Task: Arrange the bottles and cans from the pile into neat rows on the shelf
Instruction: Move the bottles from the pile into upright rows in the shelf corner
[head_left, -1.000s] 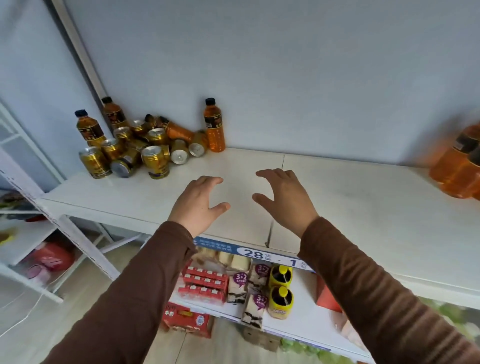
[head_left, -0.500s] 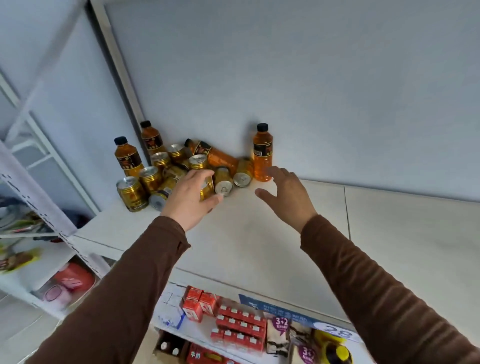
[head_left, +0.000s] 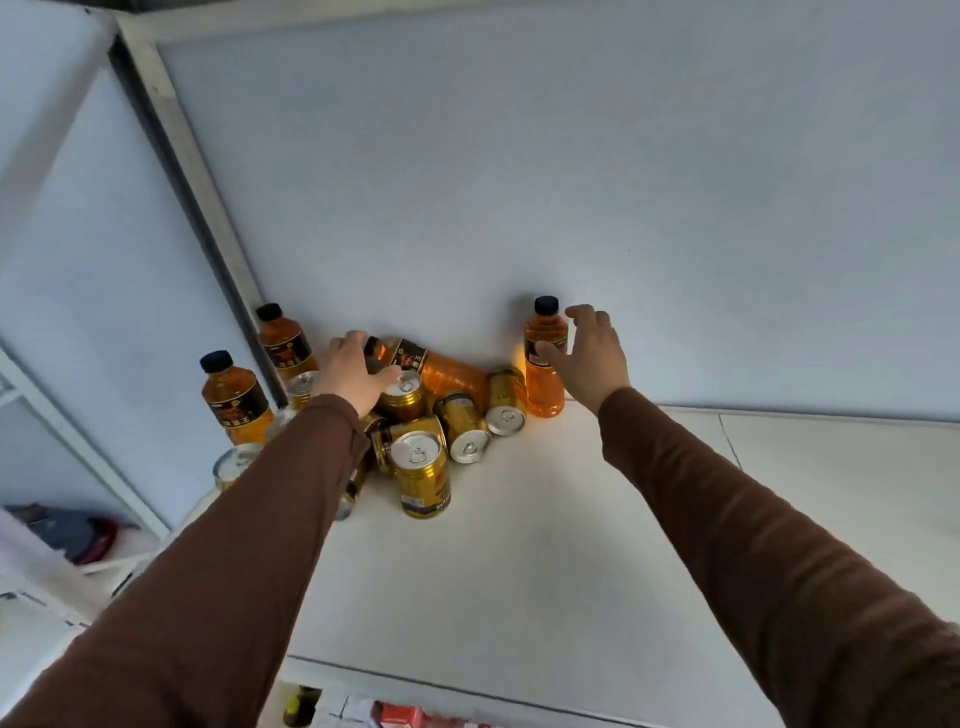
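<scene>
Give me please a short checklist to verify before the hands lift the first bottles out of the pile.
1. Right hand closed on the upright bottle: not ok, fingers spread beside it, thumb at the label.
2. Left hand holding the lying bottle: cannot tell, the hand covers its cap end.
3. Upright bottle free of neighbours: not ok, a lying can sits against its base.
4. Lying bottle free to lift: cannot tell, it lies on the cans and its lower end is hidden behind them.
5. Room on the shelf for rows: ok, bare surface in front of the pile.
</scene>
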